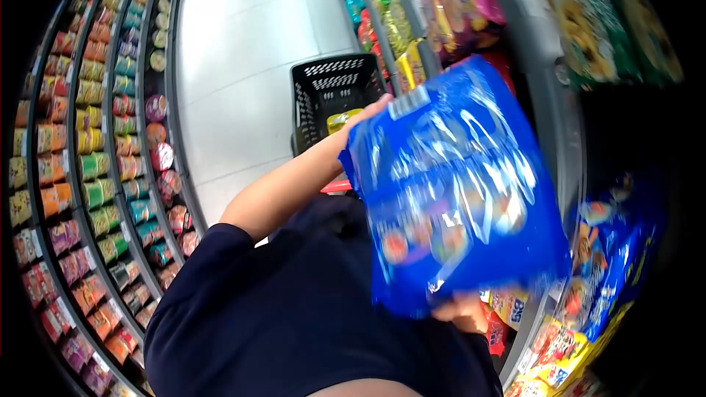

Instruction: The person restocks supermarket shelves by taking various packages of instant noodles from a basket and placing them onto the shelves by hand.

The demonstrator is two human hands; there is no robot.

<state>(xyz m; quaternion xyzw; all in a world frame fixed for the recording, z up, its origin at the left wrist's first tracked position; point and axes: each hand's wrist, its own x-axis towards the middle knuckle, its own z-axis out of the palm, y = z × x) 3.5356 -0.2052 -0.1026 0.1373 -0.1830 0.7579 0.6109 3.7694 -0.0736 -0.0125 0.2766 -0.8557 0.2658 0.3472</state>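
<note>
A large shiny blue multipack bag (448, 184) is held up in front of my chest, tilted. A white barcode label and small round food pictures show on its face; what it contains is hidden. My left hand (365, 114) grips the bag's upper left edge, its fingers partly behind the plastic. At the lower edge, my right hand (463, 312) supports the bag, mostly covered by it and somewhat blurred. Beyond my left forearm stands a black shopping basket (334, 66) with a yellow packet (341, 119) inside.
Shelves of cup and packet foods (92, 169) line the left of the aisle. On the right, shelves hold pink bags (467, 0), green bags (581, 22) and more blue packs (610, 250), close to the held bag. A pale tiled floor (243, 37) runs between.
</note>
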